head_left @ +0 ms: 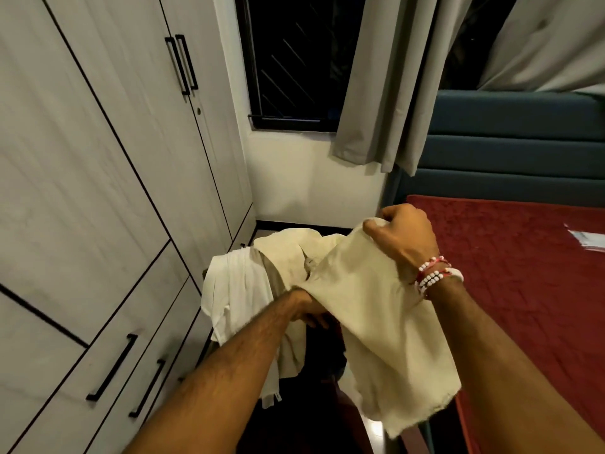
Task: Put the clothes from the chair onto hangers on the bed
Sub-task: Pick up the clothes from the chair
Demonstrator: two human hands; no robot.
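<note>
So we are only starting: our right hand [402, 239] and left hand [309, 311] both grip the cream cloth [370, 322], the white shirt [235, 299] waits, and no hung clothes show on the red bed [523, 306].

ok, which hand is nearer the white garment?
Left. The left hand is right beside the white garment; the right hand grips the cream garment farther off, toward the bed.

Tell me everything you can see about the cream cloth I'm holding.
The cream cloth looks like plain soft woven fabric, creased, with a frayed lower edge. The right hand grips its bunched top, raised; the left hand holds it lower, fingers partly hidden underneath. It hangs loose, and its far end seems to rest on the clothes pile beside the red bed.
</note>
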